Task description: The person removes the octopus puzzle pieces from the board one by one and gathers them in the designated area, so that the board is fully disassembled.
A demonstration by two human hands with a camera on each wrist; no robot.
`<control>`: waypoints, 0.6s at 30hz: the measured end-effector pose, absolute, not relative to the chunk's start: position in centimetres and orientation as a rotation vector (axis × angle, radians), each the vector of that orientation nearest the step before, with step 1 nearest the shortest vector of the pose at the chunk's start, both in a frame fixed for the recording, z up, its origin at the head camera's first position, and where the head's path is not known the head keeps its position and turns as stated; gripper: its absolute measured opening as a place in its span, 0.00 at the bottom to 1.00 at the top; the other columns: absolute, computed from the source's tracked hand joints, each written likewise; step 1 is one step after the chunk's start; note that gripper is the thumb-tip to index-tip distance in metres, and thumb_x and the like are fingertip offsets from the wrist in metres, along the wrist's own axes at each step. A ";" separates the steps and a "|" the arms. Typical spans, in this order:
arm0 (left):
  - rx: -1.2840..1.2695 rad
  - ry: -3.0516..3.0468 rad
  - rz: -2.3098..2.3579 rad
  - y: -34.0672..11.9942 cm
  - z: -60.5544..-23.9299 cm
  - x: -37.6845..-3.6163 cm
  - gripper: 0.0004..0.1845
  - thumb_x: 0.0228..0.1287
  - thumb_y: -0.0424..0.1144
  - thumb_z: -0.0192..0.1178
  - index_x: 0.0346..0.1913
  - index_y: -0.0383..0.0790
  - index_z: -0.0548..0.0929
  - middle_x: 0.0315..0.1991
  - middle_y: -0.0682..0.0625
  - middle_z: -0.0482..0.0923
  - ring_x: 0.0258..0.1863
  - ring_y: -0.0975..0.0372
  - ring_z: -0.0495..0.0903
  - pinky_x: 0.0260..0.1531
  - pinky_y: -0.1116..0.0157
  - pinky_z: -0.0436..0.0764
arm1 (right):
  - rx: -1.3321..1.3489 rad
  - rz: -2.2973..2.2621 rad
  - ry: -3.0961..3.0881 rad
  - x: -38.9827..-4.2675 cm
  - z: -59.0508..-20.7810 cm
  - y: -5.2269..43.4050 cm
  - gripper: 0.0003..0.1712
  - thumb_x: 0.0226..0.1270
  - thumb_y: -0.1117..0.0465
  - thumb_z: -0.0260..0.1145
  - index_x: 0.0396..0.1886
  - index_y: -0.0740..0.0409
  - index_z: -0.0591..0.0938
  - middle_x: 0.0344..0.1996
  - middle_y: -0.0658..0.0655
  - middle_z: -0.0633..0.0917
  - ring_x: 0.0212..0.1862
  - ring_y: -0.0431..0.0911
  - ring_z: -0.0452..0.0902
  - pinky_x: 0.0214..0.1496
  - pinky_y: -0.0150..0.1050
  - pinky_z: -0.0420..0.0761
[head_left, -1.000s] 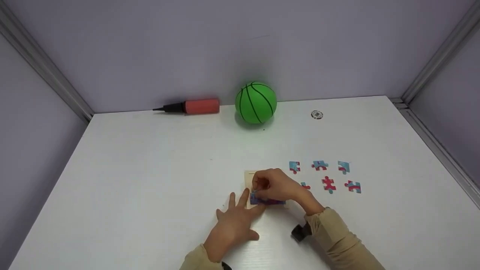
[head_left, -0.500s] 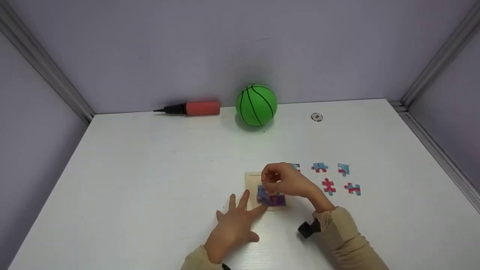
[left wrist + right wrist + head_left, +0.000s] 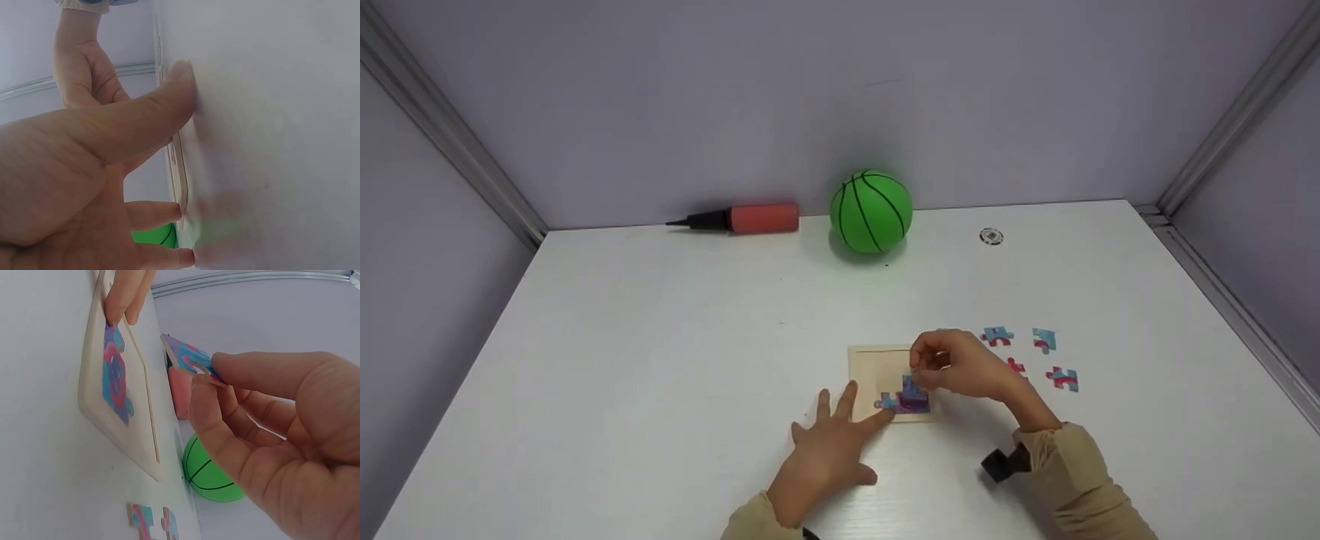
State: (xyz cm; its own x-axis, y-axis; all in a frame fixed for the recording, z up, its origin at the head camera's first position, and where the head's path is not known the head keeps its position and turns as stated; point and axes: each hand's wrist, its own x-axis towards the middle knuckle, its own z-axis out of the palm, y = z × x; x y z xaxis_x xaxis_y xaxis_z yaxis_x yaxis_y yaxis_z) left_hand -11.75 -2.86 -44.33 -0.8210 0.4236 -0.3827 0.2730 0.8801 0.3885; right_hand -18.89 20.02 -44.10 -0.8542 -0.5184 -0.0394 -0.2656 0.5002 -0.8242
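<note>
My right hand [image 3: 967,367] pinches a blue, purple and pink jigsaw piece [image 3: 188,355] between thumb and index finger. This piece is tilted and raised above a pale wooden puzzle tray [image 3: 874,367]. Along the tray's near side lie joined purple and blue jigsaw pieces [image 3: 115,379], partly covered by the held piece in the head view. My left hand [image 3: 829,454] rests on the table with its fingers spread. One of its fingertips touches the end of the joined pieces, seen in the right wrist view.
Several loose red and blue jigsaw pieces [image 3: 1063,378] lie right of the tray, some hidden behind my right hand. Further back are a green ball [image 3: 871,212], a red and black hand pump [image 3: 763,218] and a round black-and-white chip [image 3: 991,236]. Walls border the table.
My right hand has lifted the jigsaw piece from the tray's near left and carried it rightward. The left hand has stayed nearly still.
</note>
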 end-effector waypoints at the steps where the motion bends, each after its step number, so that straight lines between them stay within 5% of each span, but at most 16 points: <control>1: 0.509 2.580 0.440 -2.8 -44.3 -11.8 0.44 0.49 0.51 0.73 0.70 0.67 0.65 0.76 0.43 0.45 0.71 0.36 0.44 0.50 0.27 0.59 | -0.670 -1.269 2.469 -18.8 -44.2 20.4 0.05 0.59 0.67 0.68 0.33 0.55 0.80 0.26 0.50 0.78 0.30 0.44 0.72 0.34 0.34 0.76; 18: 0.509 2.584 0.431 -2.9 -44.5 -11.7 0.43 0.50 0.50 0.72 0.70 0.67 0.65 0.76 0.43 0.44 0.72 0.37 0.44 0.50 0.27 0.59 | -0.694 -1.183 2.371 -16.4 -45.1 26.1 0.04 0.60 0.69 0.65 0.32 0.58 0.80 0.23 0.51 0.77 0.26 0.39 0.70 0.28 0.31 0.74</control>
State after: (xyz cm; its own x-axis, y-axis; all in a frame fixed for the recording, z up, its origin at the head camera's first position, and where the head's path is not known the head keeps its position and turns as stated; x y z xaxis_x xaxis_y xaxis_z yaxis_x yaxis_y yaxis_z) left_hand -11.69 -2.88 -44.51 -0.8215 0.4224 -0.3830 0.2751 0.8820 0.3827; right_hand -16.37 26.06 -45.13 -0.7970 -0.5902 -0.1284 -0.2523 0.5184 -0.8170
